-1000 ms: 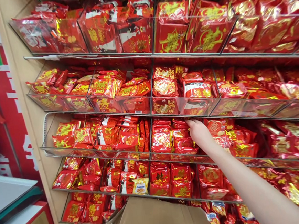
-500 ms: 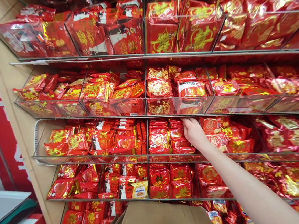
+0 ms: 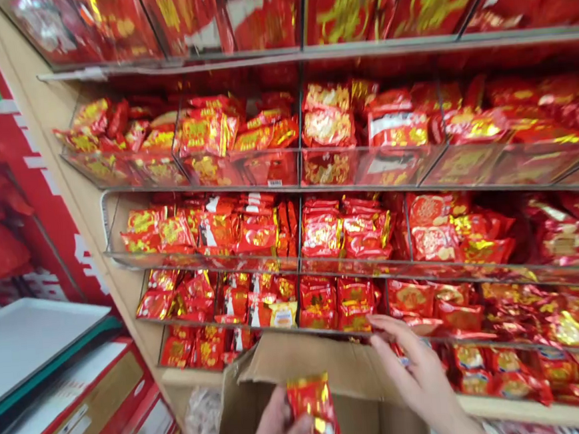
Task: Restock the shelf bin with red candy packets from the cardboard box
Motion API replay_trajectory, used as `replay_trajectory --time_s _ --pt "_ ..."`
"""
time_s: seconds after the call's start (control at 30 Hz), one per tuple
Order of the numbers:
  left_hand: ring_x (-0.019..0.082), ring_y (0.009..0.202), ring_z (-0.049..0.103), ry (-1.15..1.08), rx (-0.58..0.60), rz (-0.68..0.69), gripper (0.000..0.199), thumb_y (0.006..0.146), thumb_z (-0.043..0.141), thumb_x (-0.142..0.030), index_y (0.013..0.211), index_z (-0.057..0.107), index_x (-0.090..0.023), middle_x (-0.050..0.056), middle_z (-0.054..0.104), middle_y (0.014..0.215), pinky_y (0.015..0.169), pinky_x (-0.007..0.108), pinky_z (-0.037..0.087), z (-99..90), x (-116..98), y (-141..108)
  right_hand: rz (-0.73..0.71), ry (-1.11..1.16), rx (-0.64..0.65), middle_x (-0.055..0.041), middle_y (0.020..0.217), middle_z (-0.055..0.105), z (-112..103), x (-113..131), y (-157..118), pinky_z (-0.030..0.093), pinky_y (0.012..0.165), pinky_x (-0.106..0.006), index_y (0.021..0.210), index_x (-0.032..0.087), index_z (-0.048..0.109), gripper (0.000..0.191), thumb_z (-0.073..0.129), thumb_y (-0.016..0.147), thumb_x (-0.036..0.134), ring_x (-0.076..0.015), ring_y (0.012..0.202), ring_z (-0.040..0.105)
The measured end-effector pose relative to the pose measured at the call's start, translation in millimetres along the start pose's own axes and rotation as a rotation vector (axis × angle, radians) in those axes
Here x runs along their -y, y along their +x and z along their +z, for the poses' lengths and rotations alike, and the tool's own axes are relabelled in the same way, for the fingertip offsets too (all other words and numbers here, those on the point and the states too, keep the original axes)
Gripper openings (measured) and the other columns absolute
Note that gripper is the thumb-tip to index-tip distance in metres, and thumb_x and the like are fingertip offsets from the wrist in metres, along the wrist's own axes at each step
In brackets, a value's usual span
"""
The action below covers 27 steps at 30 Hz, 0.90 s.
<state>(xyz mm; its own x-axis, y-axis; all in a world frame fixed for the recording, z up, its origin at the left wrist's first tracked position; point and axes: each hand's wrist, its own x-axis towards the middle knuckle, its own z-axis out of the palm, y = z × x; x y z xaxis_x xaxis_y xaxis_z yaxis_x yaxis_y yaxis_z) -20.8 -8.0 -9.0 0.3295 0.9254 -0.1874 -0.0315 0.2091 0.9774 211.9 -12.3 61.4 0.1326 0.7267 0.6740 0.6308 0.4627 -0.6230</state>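
My left hand [image 3: 280, 426] grips a small red-and-gold foil snack packet [image 3: 311, 402] over the mouth of an open cardboard box [image 3: 395, 417]. Thumb and fingers are closed on the packet's left side. My right hand [image 3: 416, 371] hangs at the box's right side, before the lower shelves, with fingers stretched and apart and nothing visible in them. Its fingertips are close to the row of red packets [image 3: 353, 299] on the fourth shelf; I cannot tell whether they touch. The bottom of the box is out of sight.
Shelves with clear dividers hold rows of red-and-gold packets [image 3: 321, 234]. One yellow-and-white packet [image 3: 283, 315] lies among them. At the left stand stacked cartons [image 3: 89, 420] under a white tray [image 3: 38, 337]. Clear plastic wrap [image 3: 203, 414] sits beside the box.
My right hand has come down from the third shelf to beside the box. My left hand has come into view with a red packet. The view has tilted down, showing the box's inside.
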Motion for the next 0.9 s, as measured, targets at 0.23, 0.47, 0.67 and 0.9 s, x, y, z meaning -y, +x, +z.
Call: replay_trajectory --time_s 0.23,0.47,0.67,0.9 --pt "0.015 0.077 0.065 -0.208 0.199 0.214 0.036 0.078 0.061 -0.034 0.106 0.043 -0.02 0.006 0.066 0.097 0.065 0.027 0.053 38.0 -65 19 0.429 0.537 0.111 -0.0055 0.1 0.065 29 9 -47 0.052 0.077 -0.028 0.11 0.024 0.053 0.033 0.058 0.079 0.036 -0.0147 0.09 0.061" --pt "0.013 0.073 0.064 -0.325 0.255 0.165 0.053 0.079 0.06 -0.031 0.121 0.029 -0.026 0.003 0.066 0.089 0.065 0.026 0.051 55.0 -68 12 0.591 0.727 -0.084 -0.0008 0.084 0.069 19 7 -36 0.05 0.07 -0.02 0.089 0.023 0.062 0.023 0.068 0.071 0.035 -0.0096 0.076 0.062" --pt "0.009 0.059 0.057 -0.277 0.099 0.221 0.042 0.079 0.059 -0.032 0.111 0.035 -0.023 -0.004 0.062 0.069 0.058 0.021 0.045 47.3 -71 18 0.282 0.419 0.101 -0.009 0.108 0.063 12 10 -48 0.054 0.071 -0.029 0.104 0.024 0.056 0.033 0.063 0.074 0.036 -0.0184 0.09 0.063" --pt "0.008 0.052 0.053 -0.193 0.205 0.092 0.049 0.072 0.065 -0.041 0.11 0.039 -0.022 -0.005 0.06 0.062 0.051 0.019 0.04 36.6 -79 3 -0.62 -0.472 0.221 -0.0066 0.134 0.047 3 2 -49 0.042 0.096 -0.042 0.131 0.022 0.039 0.045 0.038 0.087 0.014 -0.0249 0.128 0.033"
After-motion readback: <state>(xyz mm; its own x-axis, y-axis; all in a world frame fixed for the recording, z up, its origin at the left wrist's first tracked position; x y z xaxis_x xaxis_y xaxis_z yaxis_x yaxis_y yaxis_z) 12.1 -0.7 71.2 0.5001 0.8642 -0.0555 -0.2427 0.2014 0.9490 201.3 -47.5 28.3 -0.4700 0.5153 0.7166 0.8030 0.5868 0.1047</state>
